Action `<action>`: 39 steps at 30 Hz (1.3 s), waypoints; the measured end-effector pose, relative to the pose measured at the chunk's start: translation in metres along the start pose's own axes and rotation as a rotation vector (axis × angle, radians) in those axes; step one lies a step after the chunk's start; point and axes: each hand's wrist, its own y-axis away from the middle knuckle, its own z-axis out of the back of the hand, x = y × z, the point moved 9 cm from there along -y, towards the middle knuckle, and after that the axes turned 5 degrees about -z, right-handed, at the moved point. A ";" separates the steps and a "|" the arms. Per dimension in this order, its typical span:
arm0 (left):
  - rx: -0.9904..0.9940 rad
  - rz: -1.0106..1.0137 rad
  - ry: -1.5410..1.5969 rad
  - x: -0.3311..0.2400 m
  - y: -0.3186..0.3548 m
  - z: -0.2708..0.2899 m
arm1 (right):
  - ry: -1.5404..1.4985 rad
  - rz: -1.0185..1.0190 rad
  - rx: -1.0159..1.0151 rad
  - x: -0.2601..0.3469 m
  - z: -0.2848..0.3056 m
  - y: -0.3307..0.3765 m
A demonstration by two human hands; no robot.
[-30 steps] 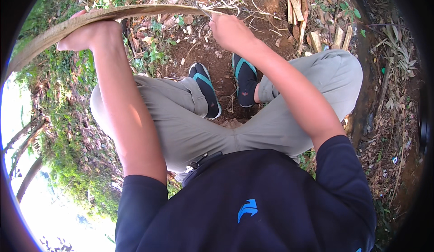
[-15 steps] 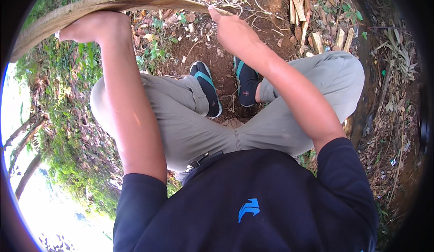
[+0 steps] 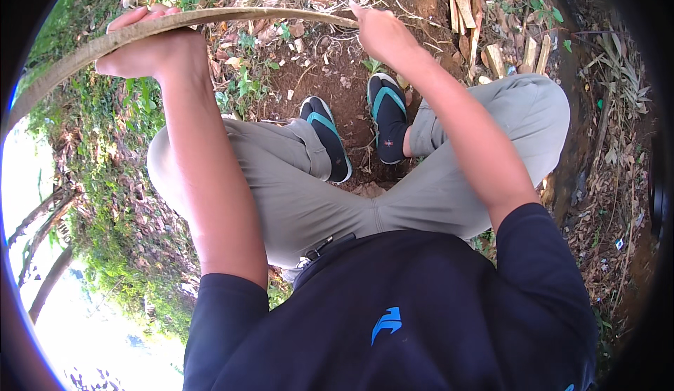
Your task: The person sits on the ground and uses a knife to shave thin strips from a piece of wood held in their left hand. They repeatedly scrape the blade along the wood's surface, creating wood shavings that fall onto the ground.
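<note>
A long, thin wooden plank (image 3: 246,15), curved in this view, runs across the top from the far left to just right of the middle. My left hand (image 3: 151,55) grips its left part, palm on the near side and fingertips showing over the far edge. At the plank's right end, my right hand (image 3: 385,37) is closed around the tip, with one digit sticking up past it. The right hand's other fingers are mostly hidden beneath it. Both arms reach forward over my bent knees.
Below lies bare brown soil (image 3: 330,75) with dry leaves, straw-like strips and small weeds. My feet in dark socks and teal-strapped sandals (image 3: 388,103) are close under the hands. Split wood pieces (image 3: 495,62) lie at the upper right; leafy plants (image 3: 119,229) grow at left.
My right hand has moved slightly right, and its raised digit now stands clear of the plank. More left-hand fingertips show over the plank's far edge. My right foot has shifted down slightly.
</note>
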 end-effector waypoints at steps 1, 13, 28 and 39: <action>-0.055 0.001 0.011 0.016 -0.001 -0.002 | -0.028 -0.019 -0.003 -0.008 0.005 0.001; -0.224 -0.058 -0.072 -0.002 -0.011 0.008 | -0.164 0.158 0.009 0.046 0.019 0.040; -0.124 -0.047 0.010 -0.004 -0.005 0.014 | -0.073 0.042 0.088 0.060 0.004 0.035; -0.267 -0.066 -0.107 -0.008 0.011 -0.005 | -0.190 -0.037 0.069 0.017 0.004 0.016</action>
